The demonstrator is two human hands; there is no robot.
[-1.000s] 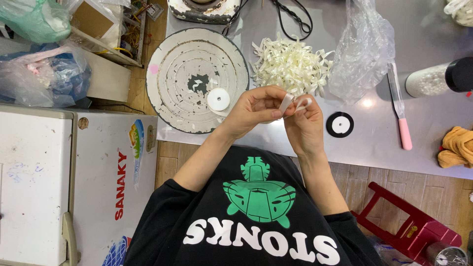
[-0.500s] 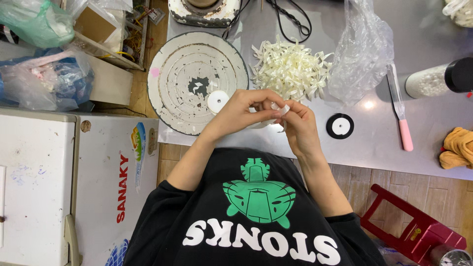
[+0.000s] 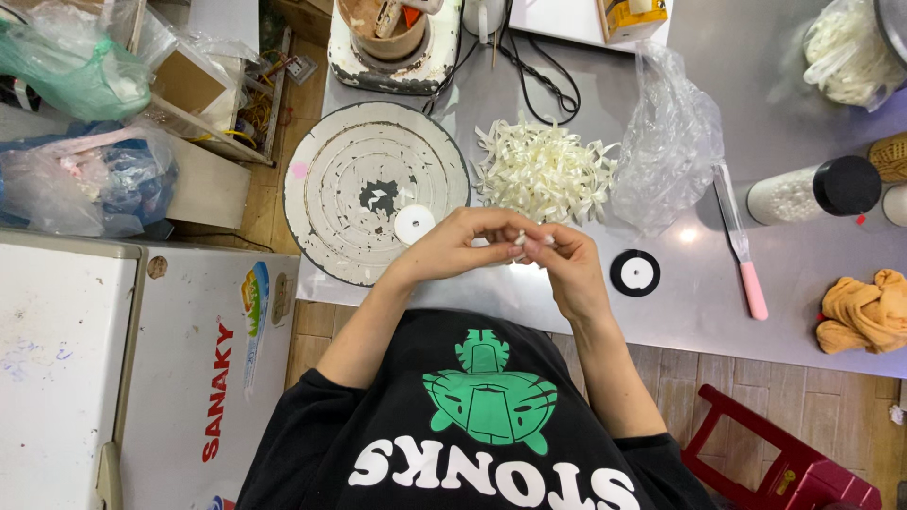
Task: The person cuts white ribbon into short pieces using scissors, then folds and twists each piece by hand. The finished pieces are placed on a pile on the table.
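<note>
A small white strip [image 3: 525, 238] is pinched between left hand [image 3: 453, 247] and right hand [image 3: 567, 269] at frame centre — lowered since a second ago; both grips closed on it.

The grey desk [image 3: 812, 312] carries a round white turntable [image 3: 376, 189], a pile of cream strips [image 3: 543, 170], a clear bag [image 3: 666, 142], a black-rimmed disc [image 3: 636, 273], a pink-handled knife [image 3: 741, 247], an orange cloth [image 3: 864, 312] and a black-capped jar [image 3: 812, 191].

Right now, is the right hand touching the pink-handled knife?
Apart. Head view: right hand and left hand pinch a small white piece; table and a tape roll separate them from the knife.
</note>
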